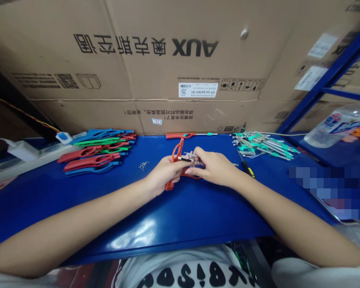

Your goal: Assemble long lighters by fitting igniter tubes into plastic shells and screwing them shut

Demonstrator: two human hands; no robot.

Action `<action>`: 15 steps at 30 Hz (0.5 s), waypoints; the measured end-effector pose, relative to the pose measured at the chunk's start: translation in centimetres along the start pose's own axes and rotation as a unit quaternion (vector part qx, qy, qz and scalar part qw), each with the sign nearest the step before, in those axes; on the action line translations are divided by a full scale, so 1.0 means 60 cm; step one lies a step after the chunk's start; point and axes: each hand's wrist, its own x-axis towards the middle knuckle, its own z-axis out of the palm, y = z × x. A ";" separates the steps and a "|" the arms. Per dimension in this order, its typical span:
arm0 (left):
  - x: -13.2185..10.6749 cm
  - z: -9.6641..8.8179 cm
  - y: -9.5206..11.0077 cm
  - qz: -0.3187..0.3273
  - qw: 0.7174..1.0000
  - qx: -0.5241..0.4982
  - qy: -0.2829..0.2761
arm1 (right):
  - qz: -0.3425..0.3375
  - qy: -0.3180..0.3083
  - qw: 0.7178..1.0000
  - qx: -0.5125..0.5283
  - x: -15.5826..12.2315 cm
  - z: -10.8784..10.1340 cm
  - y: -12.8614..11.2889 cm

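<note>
Over the middle of the blue table (198, 208), my left hand (165, 173) grips a red plastic handle shell (175, 160) that stands tilted on its end. My right hand (213, 167) pinches a small metal part (190, 156) against the shell's upper side. Both hands touch the same red piece. What lies under my right palm is hidden.
A pile of red, green and blue handle shells (99, 154) lies at the left. Several metal rods with teal ends (264, 146) lie at the right, beside a screwdriver (246, 167). Small screws (143, 165), a red assembled tool (186, 135), a power strip (27, 152), and large cardboard boxes (168, 60) behind.
</note>
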 end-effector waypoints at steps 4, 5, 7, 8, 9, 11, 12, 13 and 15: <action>-0.002 -0.002 -0.002 -0.026 1.000 -0.008 -0.004 | -0.009 -0.041 0.999 -0.020 -0.002 0.002 -0.004; 0.000 -0.007 -0.002 -0.021 1.000 0.009 0.001 | -0.014 -0.045 0.999 -0.025 -0.002 0.000 -0.001; 0.007 -0.019 -0.001 0.016 0.996 0.083 0.015 | -0.023 -0.043 0.997 -0.052 -0.004 -0.006 0.006; 0.010 -0.026 0.000 0.050 0.989 0.140 0.023 | -0.027 -0.038 0.997 -0.069 -0.006 -0.011 0.010; 0.012 -0.032 0.000 0.092 0.974 0.205 0.025 | -0.031 -0.032 0.995 -0.085 -0.007 -0.015 0.013; 0.016 -0.043 -0.002 0.170 0.928 0.332 0.013 | -0.039 -0.033 0.992 -0.112 -0.010 -0.023 0.017; 0.017 -0.046 -0.004 0.194 0.903 0.384 -0.001 | -0.040 -0.040 0.990 -0.126 -0.011 -0.025 0.018; 0.018 -0.049 -0.006 0.206 0.884 0.419 -0.017 | -0.038 -0.048 0.988 -0.140 -0.012 -0.027 0.019; 0.019 -0.050 -0.011 0.204 0.869 0.450 -0.039 | -0.031 -0.070 0.982 -0.172 -0.012 -0.025 0.019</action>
